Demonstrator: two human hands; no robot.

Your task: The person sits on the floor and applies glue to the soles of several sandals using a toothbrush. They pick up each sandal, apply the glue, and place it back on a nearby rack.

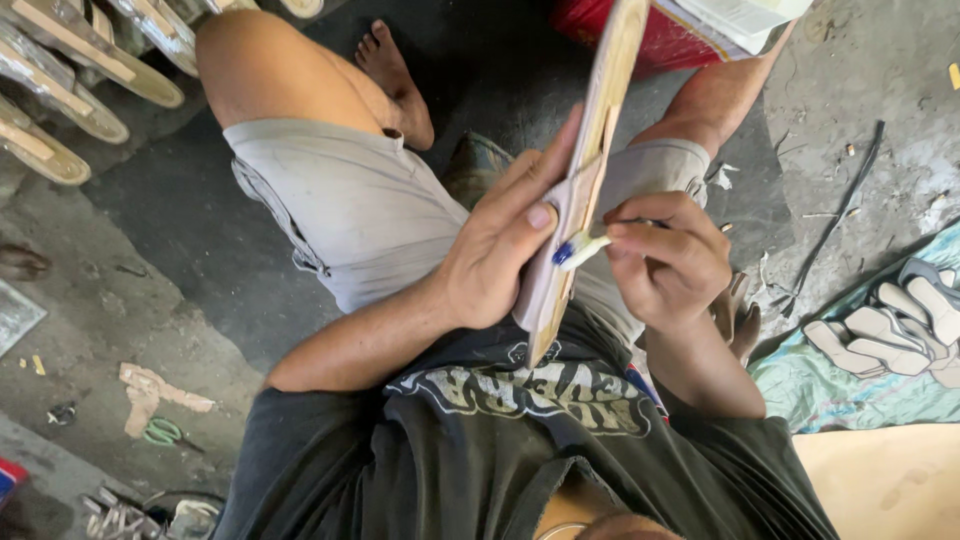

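My left hand (500, 250) grips a long flat sandal sole (590, 150), tan on its edge and pale grey on its face, held on edge above my lap with the thumb pressed on its face. My right hand (670, 265) pinches a small brush (578, 250) with a white handle and a blue tip. The tip touches the sole's edge near my left thumb. I sit on the floor in grey shorts and a dark shirt, with bare feet.
Several finished soles (70, 70) lie stacked at the top left. More grey sole cut-outs (890, 325) rest on a teal cloth (850, 385) at the right. A red box (690, 40) stands beyond my knees. Green scissors (160, 432) lie on the concrete floor at lower left.
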